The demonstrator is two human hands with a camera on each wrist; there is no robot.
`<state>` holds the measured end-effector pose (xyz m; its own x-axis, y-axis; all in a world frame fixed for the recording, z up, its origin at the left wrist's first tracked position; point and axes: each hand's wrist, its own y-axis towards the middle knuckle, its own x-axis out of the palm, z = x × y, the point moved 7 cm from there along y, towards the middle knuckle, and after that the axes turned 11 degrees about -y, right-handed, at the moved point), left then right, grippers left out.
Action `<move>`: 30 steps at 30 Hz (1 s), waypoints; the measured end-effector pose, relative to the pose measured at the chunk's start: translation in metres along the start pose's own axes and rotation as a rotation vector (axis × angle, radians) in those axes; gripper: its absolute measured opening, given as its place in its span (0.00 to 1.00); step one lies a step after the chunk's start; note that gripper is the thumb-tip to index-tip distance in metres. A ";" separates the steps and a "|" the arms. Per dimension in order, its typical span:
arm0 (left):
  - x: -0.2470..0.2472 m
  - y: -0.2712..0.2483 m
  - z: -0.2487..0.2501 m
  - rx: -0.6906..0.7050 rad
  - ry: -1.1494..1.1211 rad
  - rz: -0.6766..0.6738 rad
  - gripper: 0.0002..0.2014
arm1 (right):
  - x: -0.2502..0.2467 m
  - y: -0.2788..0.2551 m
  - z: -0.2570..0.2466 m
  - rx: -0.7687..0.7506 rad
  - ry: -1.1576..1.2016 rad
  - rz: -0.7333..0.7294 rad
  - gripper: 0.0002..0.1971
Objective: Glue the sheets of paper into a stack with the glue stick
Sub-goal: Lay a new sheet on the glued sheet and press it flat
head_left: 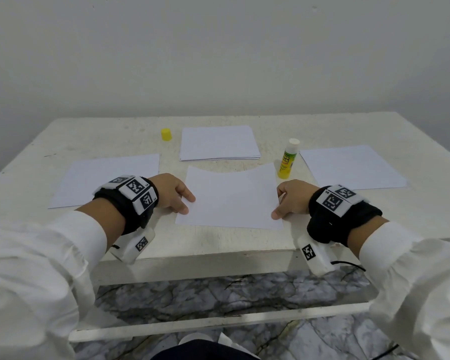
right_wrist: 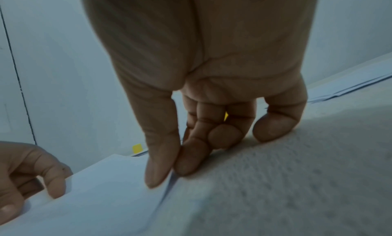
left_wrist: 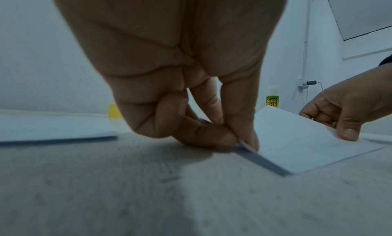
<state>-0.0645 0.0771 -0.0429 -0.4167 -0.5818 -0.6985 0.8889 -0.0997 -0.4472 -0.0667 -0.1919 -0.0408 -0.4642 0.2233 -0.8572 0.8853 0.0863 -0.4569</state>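
A white sheet of paper [head_left: 231,198] lies at the table's front middle, its far edge curled up. My left hand [head_left: 178,197] pinches its left edge between thumb and fingers [left_wrist: 244,139]. My right hand [head_left: 283,203] pinches the right edge, thumb [right_wrist: 159,169] on top. An uncapped yellow glue stick [head_left: 287,159] stands upright just beyond the sheet's far right corner, also in the left wrist view as the glue stick [left_wrist: 272,97]. Its yellow cap [head_left: 166,134] stands at the back left. A stack of sheets [head_left: 218,143] lies behind the held sheet.
One more sheet [head_left: 104,178] lies flat at the left and another sheet [head_left: 351,166] at the right. The white table [head_left: 218,248] ends just below my wrists, with marbled floor under it. A plain wall stands behind.
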 end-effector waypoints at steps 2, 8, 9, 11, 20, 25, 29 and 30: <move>0.000 0.000 0.000 0.001 0.004 0.006 0.15 | -0.001 -0.003 -0.003 0.011 -0.026 -0.003 0.18; 0.000 0.004 0.001 0.017 0.231 0.019 0.28 | -0.002 -0.008 -0.005 0.066 -0.141 0.050 0.43; 0.000 0.005 0.000 0.008 0.290 0.023 0.30 | -0.001 -0.006 -0.006 0.059 -0.156 0.055 0.47; -0.001 0.006 -0.004 -0.008 0.403 0.003 0.36 | -0.001 -0.003 -0.009 0.053 -0.219 0.076 0.52; 0.002 0.006 -0.004 -0.027 0.725 -0.119 0.50 | 0.004 0.006 -0.061 -0.054 -0.661 0.042 0.38; 0.012 0.006 0.019 0.049 0.903 -0.169 0.50 | 0.030 0.030 -0.121 -0.236 -0.600 -0.114 0.27; 0.012 0.009 0.025 0.072 0.907 -0.160 0.50 | 0.045 0.039 -0.161 -0.326 -0.643 -0.097 0.45; 0.012 0.010 0.025 0.068 0.910 -0.161 0.50 | 0.046 0.040 -0.162 -0.338 -0.638 -0.092 0.48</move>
<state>-0.0560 0.0492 -0.0414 -0.4997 0.2981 -0.8133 0.8046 -0.1881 -0.5633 -0.0480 -0.0211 -0.0596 -0.3721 -0.3999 -0.8376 0.7541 0.3959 -0.5240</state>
